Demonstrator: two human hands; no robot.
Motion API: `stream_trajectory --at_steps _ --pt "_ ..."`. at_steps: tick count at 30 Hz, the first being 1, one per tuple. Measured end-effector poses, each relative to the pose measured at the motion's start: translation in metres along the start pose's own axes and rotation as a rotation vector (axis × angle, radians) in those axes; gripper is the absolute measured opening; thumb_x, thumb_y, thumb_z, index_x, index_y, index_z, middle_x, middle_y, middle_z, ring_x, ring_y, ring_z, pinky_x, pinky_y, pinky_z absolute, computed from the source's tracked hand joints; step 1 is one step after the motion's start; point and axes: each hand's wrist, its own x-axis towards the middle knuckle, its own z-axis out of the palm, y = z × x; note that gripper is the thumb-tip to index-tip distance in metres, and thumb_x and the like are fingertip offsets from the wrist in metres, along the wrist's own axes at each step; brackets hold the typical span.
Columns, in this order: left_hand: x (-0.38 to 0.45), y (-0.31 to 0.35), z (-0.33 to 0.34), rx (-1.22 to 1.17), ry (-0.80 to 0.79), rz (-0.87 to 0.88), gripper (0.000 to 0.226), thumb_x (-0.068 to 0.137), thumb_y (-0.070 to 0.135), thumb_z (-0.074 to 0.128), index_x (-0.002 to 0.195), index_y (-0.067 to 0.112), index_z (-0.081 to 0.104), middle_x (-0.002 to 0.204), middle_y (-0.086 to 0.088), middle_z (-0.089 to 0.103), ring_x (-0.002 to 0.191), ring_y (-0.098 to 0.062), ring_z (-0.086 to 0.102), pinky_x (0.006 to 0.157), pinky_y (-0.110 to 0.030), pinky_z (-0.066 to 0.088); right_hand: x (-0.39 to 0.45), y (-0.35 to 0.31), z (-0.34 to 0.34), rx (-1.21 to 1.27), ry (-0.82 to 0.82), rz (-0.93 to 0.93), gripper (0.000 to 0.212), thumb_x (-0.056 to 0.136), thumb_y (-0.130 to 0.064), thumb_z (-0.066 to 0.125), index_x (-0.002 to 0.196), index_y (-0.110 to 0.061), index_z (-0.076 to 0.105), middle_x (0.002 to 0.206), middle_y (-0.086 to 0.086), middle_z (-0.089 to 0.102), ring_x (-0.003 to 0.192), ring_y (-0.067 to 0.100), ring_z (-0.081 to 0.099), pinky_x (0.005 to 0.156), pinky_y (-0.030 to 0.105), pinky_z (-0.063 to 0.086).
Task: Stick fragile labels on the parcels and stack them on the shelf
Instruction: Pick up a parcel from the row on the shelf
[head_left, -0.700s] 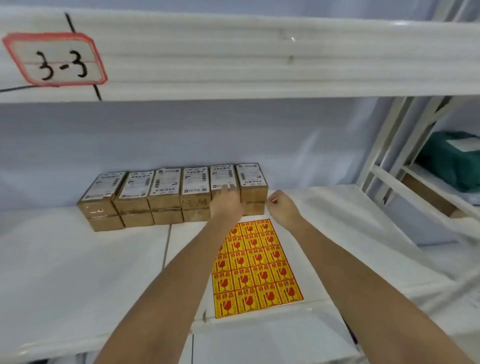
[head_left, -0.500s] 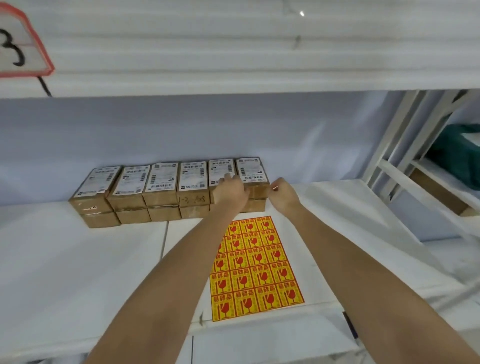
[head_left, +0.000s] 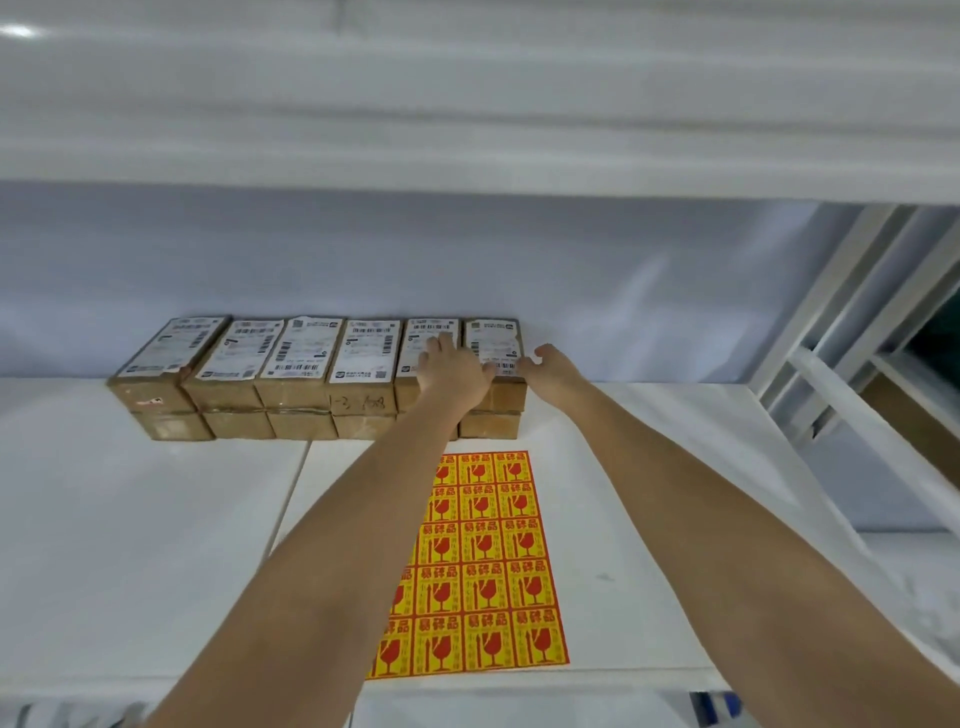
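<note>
Parcels (head_left: 317, 376) of brown cardboard stand in a tight double-layer row at the back of the white shelf (head_left: 145, 519), each top one showing a white shipping slip, which leaves their upper faces free for a sticker. Both of the person's arms reach to the right end of that row. The left hand (head_left: 449, 371) lies with straight, spread fingers on the fifth top parcel (head_left: 415, 345), holding nothing, seemingly steadying it or about to draw it out. The right hand (head_left: 553, 371) sits at the outer edge of the end parcel (head_left: 491, 343), fingers loosely curled; whether it pinches anything, cannot be told from here. A sheet of fragile labels (head_left: 483, 566), yellow with red glasses, lies flat on the shelf just in front of the row, between the forearms, handy for peeling. No fragile sticker is visible on the upper faces, so labelling looks hardly begun.
</note>
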Motion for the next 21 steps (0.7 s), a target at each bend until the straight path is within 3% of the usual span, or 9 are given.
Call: stream_trajectory --at_steps 5,11,16,21 --pt "0.002 0.009 0.008 0.0 0.036 -0.053 0.07 0.092 0.061 0.032 0.124 0.002 0.052 0.144 -0.018 0.031 0.132 -0.033 0.029 0.106 -0.043 0.029 0.006 0.005 -0.002 -0.063 -0.025 -0.056 0.038 0.1 -0.023 0.032 0.126 -0.002 0.049 0.128 0.016 0.054 0.111 0.029 0.053 0.089 0.034 0.043" --pt "0.001 0.029 0.017 0.049 0.048 -0.105 0.094 0.083 0.075 0.032 0.135 -0.004 0.039 0.146 -0.02 0.027 0.136 -0.034 0.023 0.109 -0.042 0.024 0.007 0.018 -0.006 -0.124 0.016 -0.067 0.035 0.099 -0.012 0.029 0.121 -0.002 0.054 0.125 0.016 0.056 0.113 0.031 0.053 0.095 0.037 0.042" --pt "0.002 0.049 0.014 0.026 0.039 -0.143 0.102 0.081 0.076 0.036 0.142 -0.005 0.024 0.146 -0.021 0.03 0.134 -0.034 0.027 0.109 -0.04 0.024 0.014 0.032 -0.014 -0.23 0.014 0.015 0.027 0.096 -0.012 0.034 0.11 0.0 0.054 0.114 0.018 0.059 0.094 0.029 0.055 0.075 0.032 0.042" --pt "0.009 0.066 0.012 0.114 -0.022 -0.147 0.101 0.082 0.072 0.041 0.142 -0.006 0.02 0.144 -0.023 0.034 0.131 -0.036 0.033 0.109 -0.041 0.026 0.006 0.034 -0.013 -0.307 0.01 0.01 0.032 0.096 -0.01 0.032 0.119 -0.004 0.054 0.122 0.015 0.057 0.109 0.031 0.055 0.089 0.035 0.044"
